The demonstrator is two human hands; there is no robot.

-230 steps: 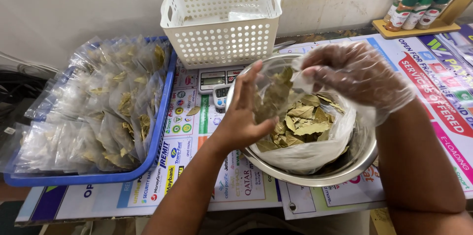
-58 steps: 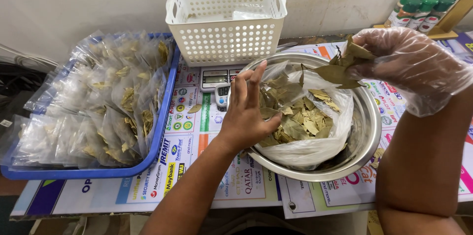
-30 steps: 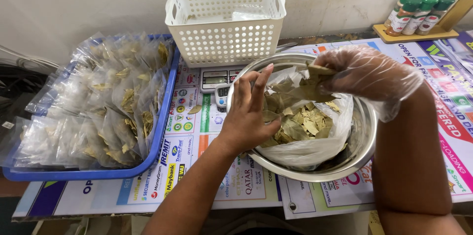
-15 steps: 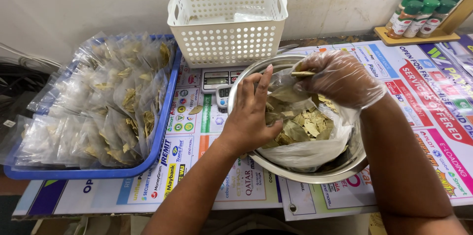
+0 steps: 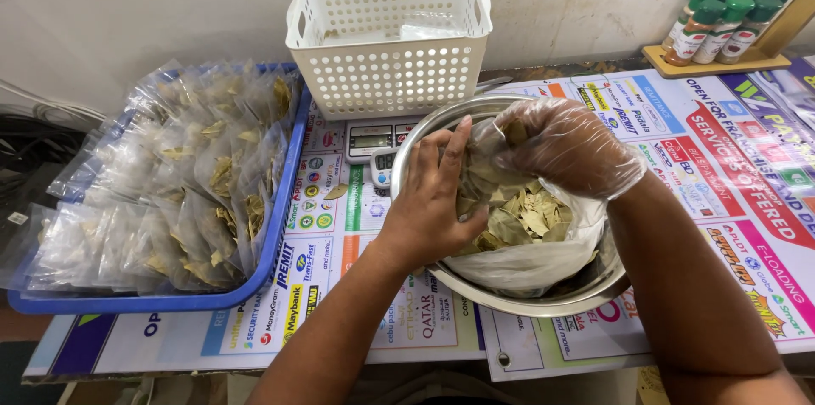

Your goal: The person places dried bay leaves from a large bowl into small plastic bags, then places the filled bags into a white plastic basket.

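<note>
Crinkled dry leaves (image 5: 518, 222), round steel bowl (image 5: 594, 284)

Small clear plastic pouch (image 5: 486, 154): transparent, held upright and open at the top over the bowl, partly filled with dried bay leaves. Dried bay leaves (image 5: 518, 220): olive-green to brown, flat and brittle, piled loosely inside a large clear plastic bag (image 5: 533, 262). The bag is open, its rim folded outward, and it sits inside a round stainless steel bowl (image 5: 586, 290) on the counter.

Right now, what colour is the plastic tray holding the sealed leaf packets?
Blue; the plastic tray shows clearest along its right rim in the head view.
</note>
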